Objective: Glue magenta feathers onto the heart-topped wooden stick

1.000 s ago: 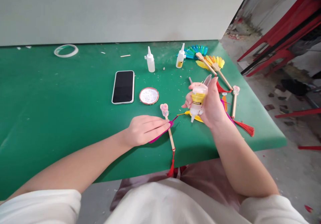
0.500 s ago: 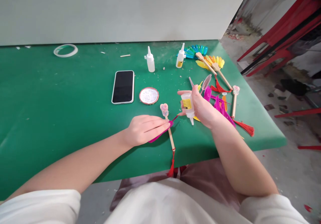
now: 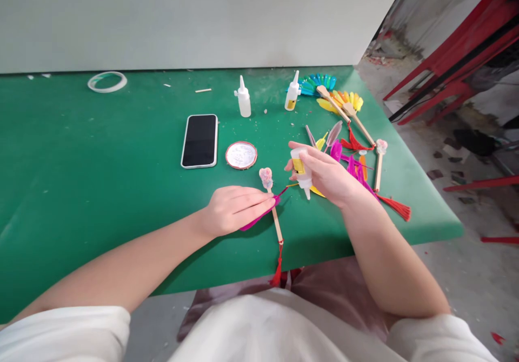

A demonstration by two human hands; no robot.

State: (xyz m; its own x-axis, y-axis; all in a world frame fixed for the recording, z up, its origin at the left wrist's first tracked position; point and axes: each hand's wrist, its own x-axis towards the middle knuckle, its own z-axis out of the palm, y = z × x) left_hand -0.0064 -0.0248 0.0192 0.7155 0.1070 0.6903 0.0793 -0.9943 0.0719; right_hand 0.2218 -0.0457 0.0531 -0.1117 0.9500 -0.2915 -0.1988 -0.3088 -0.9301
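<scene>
Working from afar, I see nearest to me a red thread tassel (image 3: 278, 273) at the near edge of the green tabletop (image 3: 101, 200), tied to the end of a slim pale wooden stick (image 3: 276, 225) with a lobed head blotched pink and blue. Across this stick lies a slender magenta feather (image 3: 256, 223), its quill pointing right; my left hand (image 3: 233, 208) has its fingers closed together over it, the thumb hidden. My right hand (image 3: 324, 170) grasps a small clear plastic bottle with a yellow label (image 3: 300, 166), fingers wrapped around it, its nozzle pointing down above the tabletop. Just beside the nozzle lies a yellow feather (image 3: 317, 191), partly covered. Right of that hand are loose magenta feathers (image 3: 358, 175) and a second lobed wooden stick (image 3: 379, 173). Farther off lie a round white disc with a red rim (image 3: 241, 155) and a black-screened phone (image 3: 199, 141). Beyond stand two white nozzle bottles (image 3: 244, 104), near a blue-green feather fan (image 3: 318, 84) and a yellow-orange feather fan (image 3: 352, 101). Far left rests a pale ring of tape (image 3: 107, 82).
</scene>
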